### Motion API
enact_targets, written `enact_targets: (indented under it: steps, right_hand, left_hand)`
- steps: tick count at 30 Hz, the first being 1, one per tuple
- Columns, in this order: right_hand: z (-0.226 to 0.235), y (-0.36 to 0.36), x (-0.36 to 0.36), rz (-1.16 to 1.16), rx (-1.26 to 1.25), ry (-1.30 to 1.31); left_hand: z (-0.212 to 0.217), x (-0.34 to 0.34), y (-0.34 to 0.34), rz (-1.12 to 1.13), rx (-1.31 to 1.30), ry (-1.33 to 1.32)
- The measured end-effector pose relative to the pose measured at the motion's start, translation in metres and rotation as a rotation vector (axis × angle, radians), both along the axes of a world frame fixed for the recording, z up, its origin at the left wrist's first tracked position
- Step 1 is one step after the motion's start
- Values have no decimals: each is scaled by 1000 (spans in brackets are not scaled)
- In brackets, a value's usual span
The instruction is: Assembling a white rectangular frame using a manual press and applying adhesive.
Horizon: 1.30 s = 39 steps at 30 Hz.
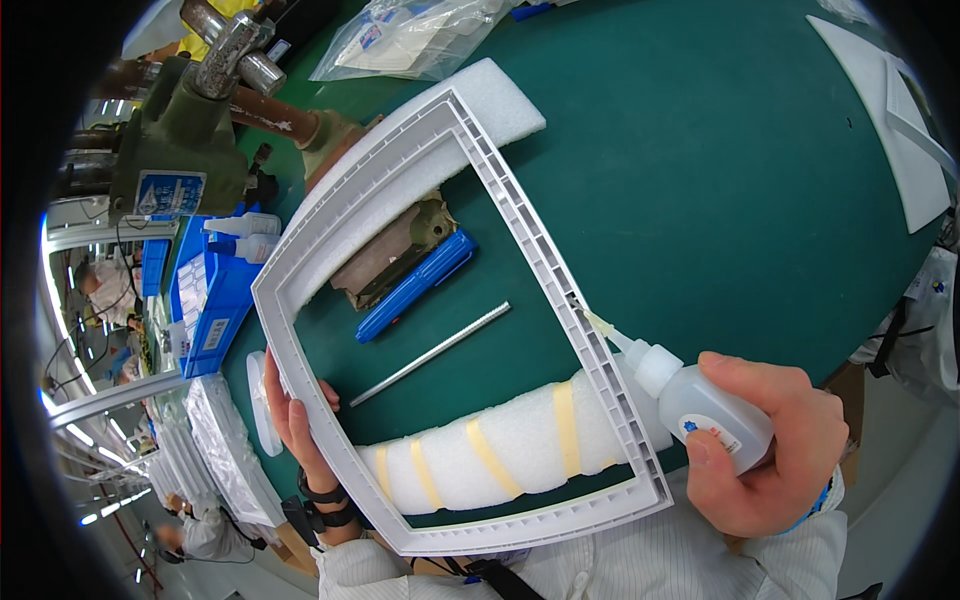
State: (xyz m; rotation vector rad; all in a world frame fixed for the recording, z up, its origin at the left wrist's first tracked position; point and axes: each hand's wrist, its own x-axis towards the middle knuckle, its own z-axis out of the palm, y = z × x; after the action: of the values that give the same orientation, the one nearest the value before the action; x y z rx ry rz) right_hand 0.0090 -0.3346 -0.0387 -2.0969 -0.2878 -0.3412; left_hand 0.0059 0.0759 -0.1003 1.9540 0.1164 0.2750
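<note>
Squeezing grip: my right hand (pixel 765 445) wraps a small white bottle (pixel 700 405), nozzle touching the right rail of the white frame (pixel 520 215). Left hand (pixel 295 415) clasps the frame's left rail, fingers mostly hidden behind it. Frame rests on a taped foam roll (pixel 500 455) over the green surface (pixel 720 180).

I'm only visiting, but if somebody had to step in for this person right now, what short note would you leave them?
Right hand: squeezing a small white glue bottle, nozzle touching the right rail of the white plastic frame.
Left hand: gripping the frame's left rail.
The frame rests on foam blocks over the green table; a blue pen and a metal rod lie inside it.
Done so far: cannot tell. Left: unclear.
</note>
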Motion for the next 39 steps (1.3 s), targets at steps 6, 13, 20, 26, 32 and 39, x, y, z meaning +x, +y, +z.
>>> enact_targets:
  steps: [6,13,20,26,32,39]
  right_hand:
    - [3,1,2,-1,-19,-36]
    - [-2,0,-7,-42,-10,-10]
    - [-23,-8,-13,-21,54,37]
    - [-25,3,-28,-7,441,230]
    - [-44,6,-32,-9,733,324]
    - [-55,5,-59,63,818,322]
  left_hand:
    - [2,1,-5,-18,-11,-3]
    - [0,0,-4,-24,-13,1]
    - [-3,3,-2,-24,-24,7]
    - [10,2,-6,-2,-63,3]
    - [2,2,9,-130,-207,62]
    - [8,-17,4,-196,-312,68]
